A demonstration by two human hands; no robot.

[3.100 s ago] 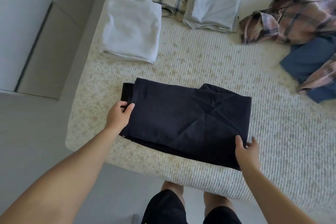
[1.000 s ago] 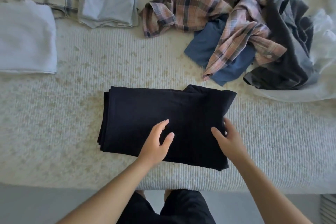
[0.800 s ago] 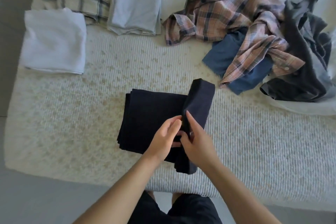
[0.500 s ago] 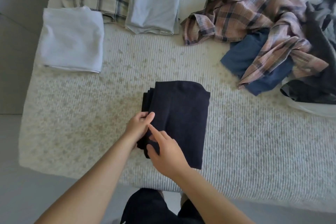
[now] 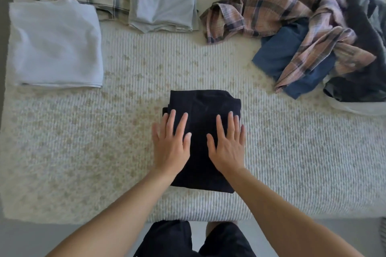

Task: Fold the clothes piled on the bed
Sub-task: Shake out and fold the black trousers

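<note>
Dark garment (image 5: 203, 108): folded into a compact rectangle, centre of the bed (image 5: 292, 152).
My left hand (image 5: 171, 142): flat, fingers straight, pressing its left half.
My right hand (image 5: 227, 144): likewise on its right half.
Unfolded pile (image 5: 292, 27): at two o'clock, plaid shirt uppermost, perhaps four pieces.
White folded piece (image 5: 55, 44): at ten o'clock.

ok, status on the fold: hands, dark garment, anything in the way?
Left hand and right hand flat, pressing the folded dark garment. Unfolded pile far right, well apart. Nothing in the way.
</note>
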